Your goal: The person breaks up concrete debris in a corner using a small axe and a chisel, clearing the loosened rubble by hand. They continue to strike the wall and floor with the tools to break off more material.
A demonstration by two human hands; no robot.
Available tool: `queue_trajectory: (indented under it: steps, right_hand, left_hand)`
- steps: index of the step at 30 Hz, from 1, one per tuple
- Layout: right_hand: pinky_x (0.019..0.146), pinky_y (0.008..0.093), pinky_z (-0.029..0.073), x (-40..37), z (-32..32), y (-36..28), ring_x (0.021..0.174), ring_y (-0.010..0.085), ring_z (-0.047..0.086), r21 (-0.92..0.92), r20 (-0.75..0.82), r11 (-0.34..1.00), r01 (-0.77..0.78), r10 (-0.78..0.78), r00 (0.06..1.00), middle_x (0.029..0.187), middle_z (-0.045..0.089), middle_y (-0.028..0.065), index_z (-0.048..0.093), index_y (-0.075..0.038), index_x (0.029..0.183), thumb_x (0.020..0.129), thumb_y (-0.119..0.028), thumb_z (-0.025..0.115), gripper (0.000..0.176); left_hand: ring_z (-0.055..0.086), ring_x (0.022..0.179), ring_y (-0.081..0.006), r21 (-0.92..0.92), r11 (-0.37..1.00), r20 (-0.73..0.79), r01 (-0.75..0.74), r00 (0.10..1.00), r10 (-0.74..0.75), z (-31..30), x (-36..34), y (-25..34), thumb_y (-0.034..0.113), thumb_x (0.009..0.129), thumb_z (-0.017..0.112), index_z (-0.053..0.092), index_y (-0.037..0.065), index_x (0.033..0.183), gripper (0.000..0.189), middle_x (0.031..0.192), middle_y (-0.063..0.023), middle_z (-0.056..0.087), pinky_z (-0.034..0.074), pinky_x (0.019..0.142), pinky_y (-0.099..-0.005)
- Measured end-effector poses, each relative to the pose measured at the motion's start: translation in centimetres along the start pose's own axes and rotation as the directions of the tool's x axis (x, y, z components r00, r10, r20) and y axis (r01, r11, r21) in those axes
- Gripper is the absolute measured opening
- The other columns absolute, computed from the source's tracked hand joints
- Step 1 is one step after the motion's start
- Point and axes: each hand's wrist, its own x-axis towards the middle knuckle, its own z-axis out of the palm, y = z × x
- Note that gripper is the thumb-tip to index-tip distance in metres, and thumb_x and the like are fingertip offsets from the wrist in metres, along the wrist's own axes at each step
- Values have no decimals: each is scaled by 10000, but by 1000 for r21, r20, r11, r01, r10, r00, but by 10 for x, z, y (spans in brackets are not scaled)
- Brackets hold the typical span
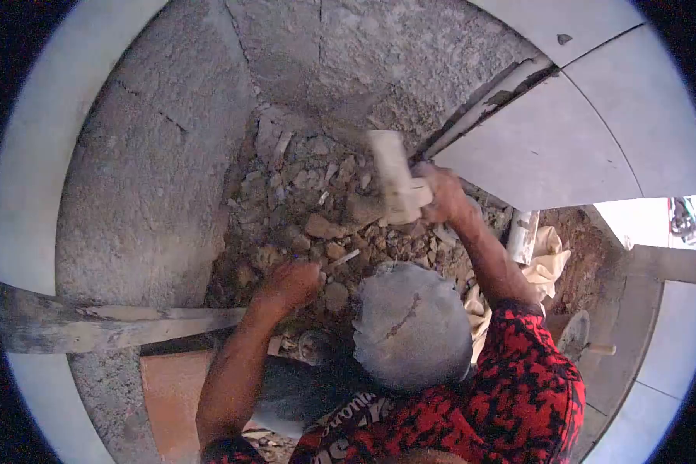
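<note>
My right hand is closed around a cream-coloured plastic pipe fitting, which looks like a pipe tee with a short side branch. Motion blurs it a little, and it is above the rubble near the wall corner. Lower and to the left, my left hand is curled shut above the stones. A thin white stick sticks out from its fingers toward the right. Broken stones and loose rubble fill the ground between and below both hands. My bent knee in grey trousers partly covers the rubble.
Rough cement walls meet in the corner ahead. Large white tiles stand at right. A whitish pipe and crumpled cream sacking are beside my right arm. At left, a dusty beam crosses near an orange-brown tile.
</note>
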Motion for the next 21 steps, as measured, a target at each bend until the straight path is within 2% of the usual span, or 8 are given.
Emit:
queue_trajectory:
  steps: [1, 3, 7, 11, 13, 15, 16, 21]
  right_hand:
    - [690, 412, 388, 1, 3, 24, 787, 358, 494, -4, -12, 1000, 1, -1, 1000, 813, 523, 209, 478, -44, 935, 600, -155, 540, 358]
    - [667, 399, 397, 3, 15, 72, 776, 370, 488, -138, 176, 918, -371, 391, 903, 796, 528, 197, 480, -45, 931, 612, -169, 543, 348]
    - [702, 452, 377, 1, -23, 3, 789, 385, 481, -32, 225, 939, -341, 339, 913, 798, 518, 234, 414, -18, 992, 568, -101, 489, 438]
    - [646, 400, 399, -5, -7, 33, 756, 374, 502, 28, -73, 982, -188, 189, 979, 768, 523, 224, 479, -20, 920, 652, -204, 487, 325]
    - [641, 408, 399, 2, -12, 31, 748, 377, 503, -86, 29, 963, -257, 260, 965, 774, 530, 220, 478, -17, 934, 651, -208, 497, 343]
    - [612, 415, 398, 1, -14, 11, 710, 377, 502, -198, 399, 910, -365, 415, 818, 733, 528, 209, 478, -2, 861, 637, -183, 497, 289]
    - [751, 416, 369, -11, -2, 10, 889, 345, 477, -125, 346, 943, -309, 333, 877, 911, 523, 199, 416, -16, 1035, 607, -193, 535, 478]
    - [739, 408, 376, 3, -26, -7, 833, 342, 494, -8, 276, 970, -244, 237, 932, 892, 521, 211, 423, -12, 1017, 633, -228, 517, 451]
  left_hand:
    - [536, 757, -341, 11, 1000, -6, -2, 1000, 2, -3, 0, 2, 221, 748, 399, 541, 6, 787, 260, 781, -191, 554, 410, 694, -421]
    - [536, 734, -344, 66, 993, -39, 95, 995, -93, -8, -2, 11, 211, 759, 397, 533, 2, 764, 249, 763, -184, 555, 412, 686, -421]
    - [538, 734, -338, 117, 993, 60, -24, 998, 17, 4, 0, 2, 207, 764, 391, 525, 4, 775, 243, 765, -181, 556, 410, 686, -432]
    - [537, 744, -337, -17, 1000, 13, 9, 1000, -9, 12, 9, -6, 208, 759, 391, 525, 7, 777, 242, 756, -188, 551, 414, 677, -433]
    - [536, 744, -340, -87, 996, 18, 24, 1000, -22, 2, 4, 6, 207, 758, 391, 523, 6, 782, 242, 750, -191, 549, 414, 674, -434]
    - [532, 754, -340, 120, 988, 55, 98, 993, -105, -28, -8, 29, 209, 751, 396, 519, 2, 793, 245, 760, -196, 548, 411, 681, -430]
    - [532, 754, -340, 110, 989, 61, 100, 992, -107, -20, -1, 21, 209, 751, 396, 519, 2, 793, 245, 760, -196, 548, 411, 681, -430]
    - [528, 791, -339, 6, 999, 21, 40, 999, -40, 2, 8, 6, 218, 744, 401, 517, 17, 834, 249, 822, -201, 545, 410, 694, -425]
